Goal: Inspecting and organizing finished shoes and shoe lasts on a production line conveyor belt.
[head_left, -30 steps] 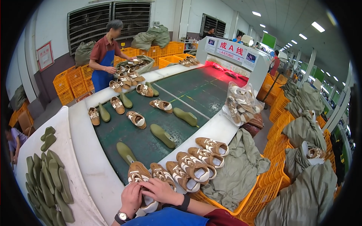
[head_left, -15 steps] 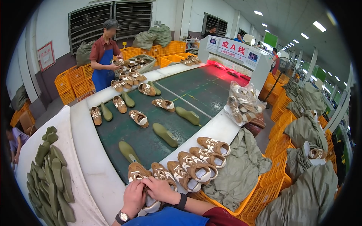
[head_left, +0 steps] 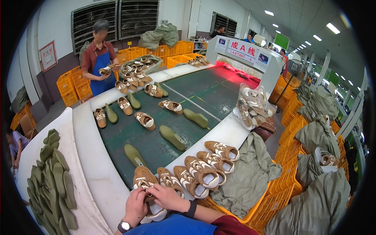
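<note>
Brown and white, a laced shoe [head_left: 144,175] sits at the near end of the white ledge [head_left: 102,168], toe pointing away from the person. The left hand [head_left: 136,204] and the right hand [head_left: 169,197] meet over its opening, fingers curled and tips close together, pinching the upper by the laces; the fingers hide exactly which edge they grip. The left wrist wears a round watch [head_left: 125,226], its dial too small to read; the right wears a black band [head_left: 191,209].

Just right of the held shoe, five matching shoes [head_left: 222,150] line the ledge, and pale insoles show inside some. Beside them, grey-green cloth [head_left: 244,174] covers an orange crate [head_left: 280,196]. Beyond the hands, the green belt [head_left: 203,92] carries more such shoes and olive foot forms [head_left: 172,138]; others lie heaped on a white-covered table [head_left: 88,203] to the left. Farther along the ledge sits a clear plastic bag [head_left: 254,103] of shoes.

Across the belt, a co-worker [head_left: 100,58] in a blue apron holds another shoe. At the far end, a pale machine [head_left: 217,58] bears a white sign [head_left: 241,51] with large red lettering, between two small picture posters. A red-framed notice [head_left: 47,57] hangs on the left wall.
</note>
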{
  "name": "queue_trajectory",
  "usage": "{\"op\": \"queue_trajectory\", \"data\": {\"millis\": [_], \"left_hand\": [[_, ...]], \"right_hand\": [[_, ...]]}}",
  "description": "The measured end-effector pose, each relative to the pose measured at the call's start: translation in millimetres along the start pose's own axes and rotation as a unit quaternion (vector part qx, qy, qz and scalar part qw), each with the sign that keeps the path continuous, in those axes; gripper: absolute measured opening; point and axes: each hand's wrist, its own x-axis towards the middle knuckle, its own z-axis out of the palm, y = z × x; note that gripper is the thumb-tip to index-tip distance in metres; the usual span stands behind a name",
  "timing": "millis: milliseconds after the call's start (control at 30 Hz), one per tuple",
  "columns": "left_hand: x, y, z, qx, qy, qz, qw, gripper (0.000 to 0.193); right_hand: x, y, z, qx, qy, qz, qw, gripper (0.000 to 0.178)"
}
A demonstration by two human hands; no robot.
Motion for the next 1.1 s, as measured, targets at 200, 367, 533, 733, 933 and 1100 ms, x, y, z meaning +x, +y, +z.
{"op": "queue_trajectory", "data": {"millis": [200,367,533,733,933,1100], "left_hand": [[1,7,1,0.032,0.023,-0.015,0.999,0.033],[1,4,4,0.048,0.026,-0.007,0.999,0.032],[3,6,4,0.042,0.033,0.009,0.999,0.031],[3,7,4,0.044,0.025,0.009,0.999,0.033],[0,6,5,0.041,0.023,0.001,0.999,0.034],[0,8,4,0.034,0.028,-0.003,0.999,0.036]], "right_hand": [[2,-4,2,-0.008,0.002,-0.002,1.0,0.044],[1,-4,3,-0.011,-0.002,0.015,1.0,0.046],[0,-8,6,-0.042,0.018,0.029,0.999,0.05],[0,-2,11,-0.05,0.022,0.021,0.998,0.051],[-1,-2,11,-0.041,0.009,0.018,0.999,0.052],[-1,-3,11,-0.035,-0.03,0.045,0.998,0.055]]}}
